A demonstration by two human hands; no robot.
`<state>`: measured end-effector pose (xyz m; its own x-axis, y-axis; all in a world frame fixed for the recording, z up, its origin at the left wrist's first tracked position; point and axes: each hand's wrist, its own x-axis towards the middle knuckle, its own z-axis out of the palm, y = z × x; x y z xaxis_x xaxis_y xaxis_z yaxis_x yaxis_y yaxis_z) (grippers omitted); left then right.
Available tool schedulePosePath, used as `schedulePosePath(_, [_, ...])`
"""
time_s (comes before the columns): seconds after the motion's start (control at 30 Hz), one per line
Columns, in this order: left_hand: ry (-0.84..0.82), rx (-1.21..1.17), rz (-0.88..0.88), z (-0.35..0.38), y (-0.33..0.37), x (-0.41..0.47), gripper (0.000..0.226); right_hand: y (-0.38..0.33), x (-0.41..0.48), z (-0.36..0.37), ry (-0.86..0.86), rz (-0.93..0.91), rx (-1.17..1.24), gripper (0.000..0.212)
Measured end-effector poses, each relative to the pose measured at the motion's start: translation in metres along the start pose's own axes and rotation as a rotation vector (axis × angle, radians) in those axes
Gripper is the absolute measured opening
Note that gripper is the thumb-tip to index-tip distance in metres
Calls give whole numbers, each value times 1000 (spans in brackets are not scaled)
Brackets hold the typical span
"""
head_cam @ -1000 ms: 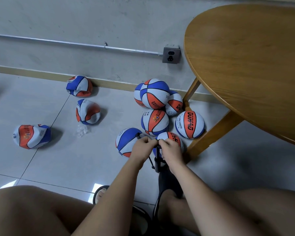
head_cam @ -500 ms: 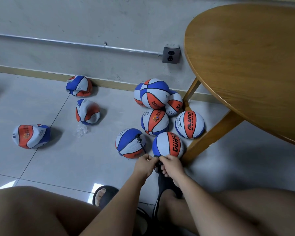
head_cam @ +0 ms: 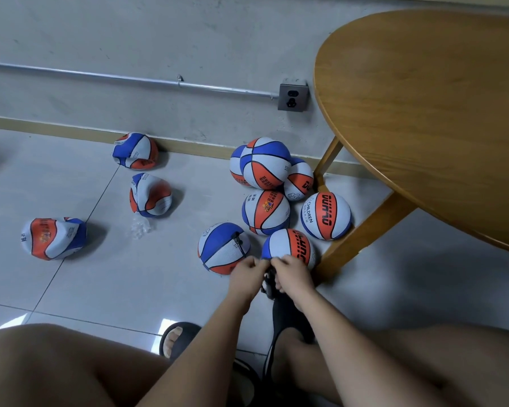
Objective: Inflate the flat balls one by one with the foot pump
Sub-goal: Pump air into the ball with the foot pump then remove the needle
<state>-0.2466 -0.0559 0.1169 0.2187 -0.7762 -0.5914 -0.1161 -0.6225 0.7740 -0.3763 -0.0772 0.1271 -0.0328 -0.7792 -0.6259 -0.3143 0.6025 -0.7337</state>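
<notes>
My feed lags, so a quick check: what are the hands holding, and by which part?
The left hand and right hand grip the black pump by its top handle, one on each side, covering it.

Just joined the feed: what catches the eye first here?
Round inflated balls cluster beside the table leg, while three crumpled flat balls lie apart at left. Bottom centre, the left hand and right hand grip the pump, its black hose reaching the nearest ball.
</notes>
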Motion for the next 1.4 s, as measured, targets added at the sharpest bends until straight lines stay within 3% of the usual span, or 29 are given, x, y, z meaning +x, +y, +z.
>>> schedulePosePath(0.23, [-51,-19,-30,-3,17,-2,27,-1,-3,-2,-5,-32,113,20])
schedulePosePath(0.8, [-68,284,-172,6,-48,-9,40,58,-2,0,-74,166,-204,20])
schedulePosePath(1.17, [5,4,14,-5,32,3,45,-16,-5,-6,114,-92,74,25])
schedulePosePath(1.4, [-41,-10,-44,0,10,1,31,2,2,-6,36,2,105,18])
